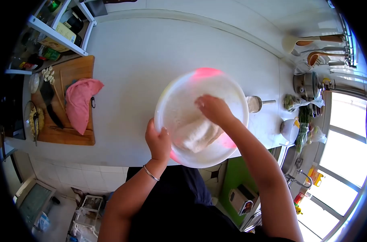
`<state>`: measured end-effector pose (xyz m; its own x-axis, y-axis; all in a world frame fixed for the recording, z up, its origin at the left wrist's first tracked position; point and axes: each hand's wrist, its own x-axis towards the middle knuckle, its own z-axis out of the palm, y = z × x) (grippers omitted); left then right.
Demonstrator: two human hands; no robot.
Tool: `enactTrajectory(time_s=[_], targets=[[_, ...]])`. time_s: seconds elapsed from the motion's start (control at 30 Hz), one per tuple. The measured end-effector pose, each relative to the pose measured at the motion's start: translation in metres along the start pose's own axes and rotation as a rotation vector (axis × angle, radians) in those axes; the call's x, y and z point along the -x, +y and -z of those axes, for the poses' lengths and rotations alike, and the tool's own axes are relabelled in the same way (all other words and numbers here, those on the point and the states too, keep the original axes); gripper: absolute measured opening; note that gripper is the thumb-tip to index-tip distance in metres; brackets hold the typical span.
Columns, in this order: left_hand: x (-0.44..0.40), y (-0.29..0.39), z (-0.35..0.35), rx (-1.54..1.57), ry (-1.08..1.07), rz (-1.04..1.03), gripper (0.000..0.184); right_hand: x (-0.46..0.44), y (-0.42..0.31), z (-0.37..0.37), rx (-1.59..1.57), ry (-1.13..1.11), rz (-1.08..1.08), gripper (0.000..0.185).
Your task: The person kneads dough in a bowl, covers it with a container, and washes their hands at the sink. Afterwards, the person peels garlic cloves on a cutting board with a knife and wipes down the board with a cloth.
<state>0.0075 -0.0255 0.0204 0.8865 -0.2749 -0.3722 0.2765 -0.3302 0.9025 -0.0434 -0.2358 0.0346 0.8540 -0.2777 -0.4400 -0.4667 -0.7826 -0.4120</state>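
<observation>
- The left hand [158, 141], a silver bangle [151, 173] at its wrist, clasps the left side of a large white mixing bowl [183, 86], thumb over the rim.
- The bowl has pinkish-red patches on its rim; its near side reaches past the front edge of the white countertop [123, 48].
- In its near half lies the dough [197, 135]: a pale, off-white, elongated lump, mostly smooth, with soft folds.
- The right hand [211, 108] is over the bowl, fingers curled downward beside the dough's far side; whether they grasp any of it I cannot tell.
- The right forearm [256, 149] crosses the bowl's right rim, hiding part of it.
- Just beyond that rim stands a small round vessel [254, 104] with a metal handle.
- Well off to the left, a wooden cutting board [79, 65] bears a crumpled pink cloth [82, 103], a dark-handled knife [54, 117] and peeled garlic cloves [48, 75].
- Farther right are a white bowl-shaped container [290, 130], bagged greens [291, 103] and a metal saucepan [311, 84].
</observation>
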Motion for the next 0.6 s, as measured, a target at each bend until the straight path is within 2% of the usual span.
enactTrajectory(time_s=[0.03, 0.07, 0.13, 0.17, 0.23, 0.27, 0.33, 0.37, 0.43, 0.53, 0.57, 0.6], targets=[[0.0, 0.0, 0.0, 0.001, 0.004, 0.004, 0.032, -0.012, 0.012, -0.002, -0.028, 0.055, 0.123, 0.022], [-0.001, -0.001, 0.001, 0.005, 0.012, -0.013, 0.031, -0.018, 0.021, -0.008, -0.027, 0.048, 0.129, 0.022], [-0.004, -0.001, 0.0, 0.008, 0.024, -0.026, 0.031, -0.025, 0.029, -0.016, 0.1, 0.148, 0.349, 0.023], [-0.006, 0.0, 0.0, 0.044, 0.03, -0.004, 0.03, -0.021, 0.035, -0.018, 0.099, 0.141, 0.351, 0.023], [-0.006, -0.002, 0.0, 0.083, 0.032, 0.024, 0.03, -0.002, 0.043, -0.016, 0.133, -0.163, 0.318, 0.026], [-0.007, -0.003, -0.001, 0.101, 0.02, 0.012, 0.03, 0.003, 0.045, -0.014, 0.139, -0.168, 0.32, 0.026], [-0.008, -0.002, -0.001, 0.125, 0.017, 0.0, 0.029, 0.006, 0.043, -0.008, 0.222, -0.394, 0.227, 0.029], [-0.008, 0.0, 0.0, 0.079, -0.019, -0.01, 0.03, -0.001, 0.041, -0.008, 0.229, -0.394, 0.231, 0.029], [-0.009, 0.002, 0.0, 0.036, -0.045, -0.01, 0.03, -0.019, 0.029, -0.016, 0.024, 0.032, 0.202, 0.029], [-0.009, 0.001, 0.001, 0.053, -0.035, -0.078, 0.03, -0.022, 0.007, -0.041, -0.018, -0.032, 0.276, 0.031], [-0.01, 0.001, 0.0, 0.039, -0.025, -0.079, 0.03, -0.018, 0.003, -0.041, -0.043, -0.204, 0.326, 0.034], [-0.01, 0.002, -0.001, 0.027, -0.017, -0.079, 0.03, -0.021, 0.005, -0.042, -0.041, -0.203, 0.327, 0.034]])
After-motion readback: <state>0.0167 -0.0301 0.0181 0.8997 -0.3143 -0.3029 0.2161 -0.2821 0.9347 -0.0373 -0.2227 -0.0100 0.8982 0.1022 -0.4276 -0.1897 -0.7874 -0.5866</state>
